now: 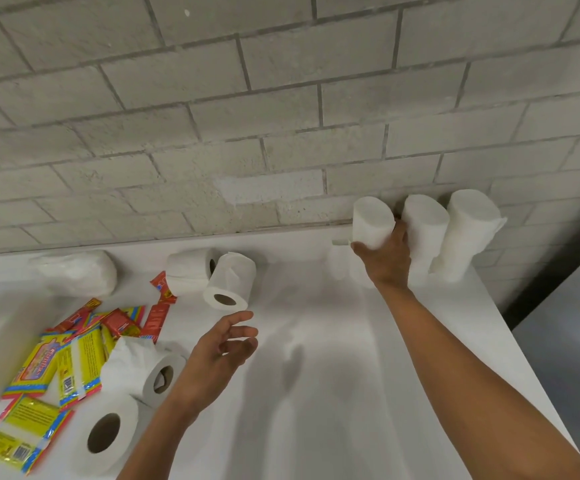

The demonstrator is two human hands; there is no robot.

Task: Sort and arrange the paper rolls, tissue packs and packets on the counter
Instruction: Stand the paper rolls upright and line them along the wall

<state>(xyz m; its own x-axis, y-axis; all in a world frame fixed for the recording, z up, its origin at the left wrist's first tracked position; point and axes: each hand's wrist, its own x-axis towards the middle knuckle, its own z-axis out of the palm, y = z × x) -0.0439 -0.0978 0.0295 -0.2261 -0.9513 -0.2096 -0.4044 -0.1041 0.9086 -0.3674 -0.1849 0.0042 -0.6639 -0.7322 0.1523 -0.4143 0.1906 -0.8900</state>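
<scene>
Your right hand grips a toilet roll at the white worktop's far edge, against the brick wall; your left hand hovers relaxed, holding nothing, just short of a lying roll.

Bright, even overhead light, nearly blown out on the white counter. Soft grey shadows beneath both arms. Slight motion blur throughout. Wide-angle bending at the edges, brick wall curving.

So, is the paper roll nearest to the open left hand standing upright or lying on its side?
Lying on its side. The paper roll shows its cardboard core hole facing the camera, just beyond the left hand, on the counter.
</scene>
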